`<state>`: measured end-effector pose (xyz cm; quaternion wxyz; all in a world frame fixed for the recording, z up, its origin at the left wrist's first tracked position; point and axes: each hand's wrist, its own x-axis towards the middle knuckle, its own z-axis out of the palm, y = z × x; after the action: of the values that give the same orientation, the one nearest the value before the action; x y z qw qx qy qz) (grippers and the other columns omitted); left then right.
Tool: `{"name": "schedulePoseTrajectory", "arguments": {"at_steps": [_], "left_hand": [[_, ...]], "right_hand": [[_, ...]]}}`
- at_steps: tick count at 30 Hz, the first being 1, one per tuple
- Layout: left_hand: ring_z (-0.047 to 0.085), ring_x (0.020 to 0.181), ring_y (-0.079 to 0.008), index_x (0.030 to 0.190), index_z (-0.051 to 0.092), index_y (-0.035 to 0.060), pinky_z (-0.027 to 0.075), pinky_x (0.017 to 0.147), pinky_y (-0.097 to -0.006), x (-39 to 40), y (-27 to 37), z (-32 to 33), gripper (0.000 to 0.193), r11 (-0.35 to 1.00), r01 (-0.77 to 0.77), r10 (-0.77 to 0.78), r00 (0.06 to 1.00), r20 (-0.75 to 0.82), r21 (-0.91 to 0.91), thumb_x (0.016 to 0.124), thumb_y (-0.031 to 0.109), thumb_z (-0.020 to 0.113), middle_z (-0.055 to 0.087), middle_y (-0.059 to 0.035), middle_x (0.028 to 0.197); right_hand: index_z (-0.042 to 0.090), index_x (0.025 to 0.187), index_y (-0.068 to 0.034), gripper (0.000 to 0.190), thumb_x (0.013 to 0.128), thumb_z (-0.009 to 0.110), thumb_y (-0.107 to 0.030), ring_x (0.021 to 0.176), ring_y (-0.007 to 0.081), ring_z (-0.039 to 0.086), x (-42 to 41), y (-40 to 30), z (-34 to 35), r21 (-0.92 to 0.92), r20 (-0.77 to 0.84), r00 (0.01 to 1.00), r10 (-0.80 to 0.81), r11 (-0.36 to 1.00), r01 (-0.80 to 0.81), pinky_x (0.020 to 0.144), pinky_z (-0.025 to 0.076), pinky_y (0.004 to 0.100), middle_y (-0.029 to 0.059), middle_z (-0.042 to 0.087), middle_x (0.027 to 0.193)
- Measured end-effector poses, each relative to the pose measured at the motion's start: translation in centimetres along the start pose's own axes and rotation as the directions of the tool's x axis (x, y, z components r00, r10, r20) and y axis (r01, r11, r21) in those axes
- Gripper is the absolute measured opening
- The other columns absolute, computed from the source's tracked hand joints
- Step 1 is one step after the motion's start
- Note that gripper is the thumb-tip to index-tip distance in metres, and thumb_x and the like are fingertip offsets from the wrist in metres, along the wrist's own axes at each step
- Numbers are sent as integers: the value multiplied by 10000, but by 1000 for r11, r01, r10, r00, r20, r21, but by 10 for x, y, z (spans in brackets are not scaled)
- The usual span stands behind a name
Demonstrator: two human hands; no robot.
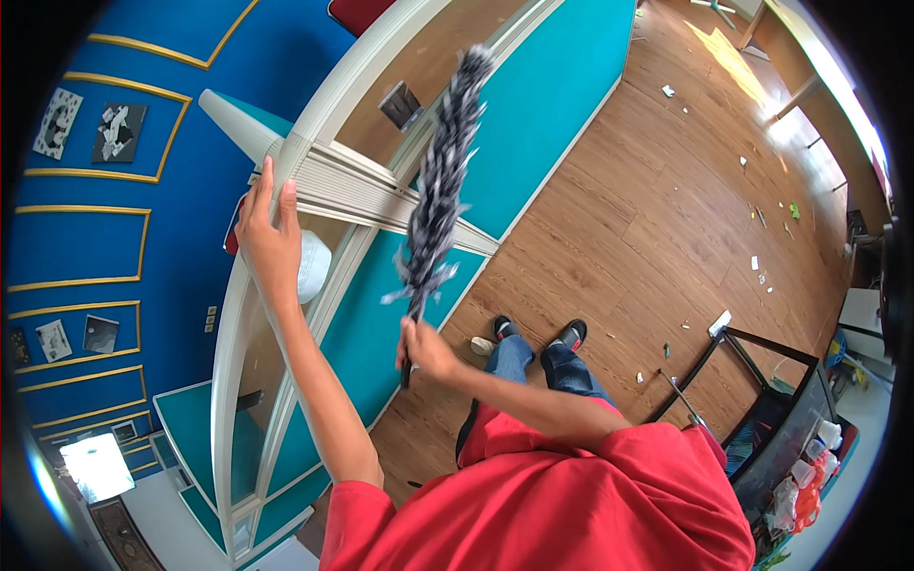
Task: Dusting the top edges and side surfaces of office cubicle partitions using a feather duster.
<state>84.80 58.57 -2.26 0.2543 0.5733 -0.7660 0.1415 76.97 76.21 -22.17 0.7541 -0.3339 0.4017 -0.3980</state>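
My right hand [432, 350] is closed around the dark handle of a fluffy grey-and-black duster [446, 171]. The duster points up and away from me, and its head passes in front of the glass and teal panels of an office partition [550, 93]. To the left, my left hand [270, 246] lies over the partition's pale top rail [303, 132], close to where a panel joint meets it. Its thumb is on the near side and its fingers reach over the far side. A white paper label [314, 265] shows on the glass beside that wrist.
Wood-look flooring [593, 214] carries scattered paper scraps. At right stand a black metal frame [771, 346] and plastic bags [807, 492]. A desk [792, 36] is at upper right. Beyond the partition is a blue wall [171, 235] with gold mouldings. A dark card [401, 107] sits on the glass.
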Motion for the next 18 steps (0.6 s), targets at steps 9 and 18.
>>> {"name": "schedulePoseTrajectory", "arguments": {"at_steps": [9, 18], "left_hand": [[625, 1029, -255, 1318, 567, 190, 484, 901, -396, -5, -3, 2, 434, 993, -10, 13, 1000, -22, 122, 955, 423, 516, 655, -97, 1128], [617, 1025, -246, 1356, 522, 203, 480, 881, -396, -4, 9, 10, 457, 990, -53, 60, 997, -53, 130, 958, 425, 506, 642, -91, 1126]], "right_hand": [[472, 733, 1, 516, 1036, 259, -359, 607, 226, 614, -50, 58, 81, 7, 115, 988, 99, 995, -101, 613, 497, 368, 102, 557, 596], [448, 825, -11, 450, 1039, 288, -374, 527, 212, 592, 58, 42, 5, -25, -324, 939, -111, 994, 109, 527, 470, 359, 99, 545, 616]]}}
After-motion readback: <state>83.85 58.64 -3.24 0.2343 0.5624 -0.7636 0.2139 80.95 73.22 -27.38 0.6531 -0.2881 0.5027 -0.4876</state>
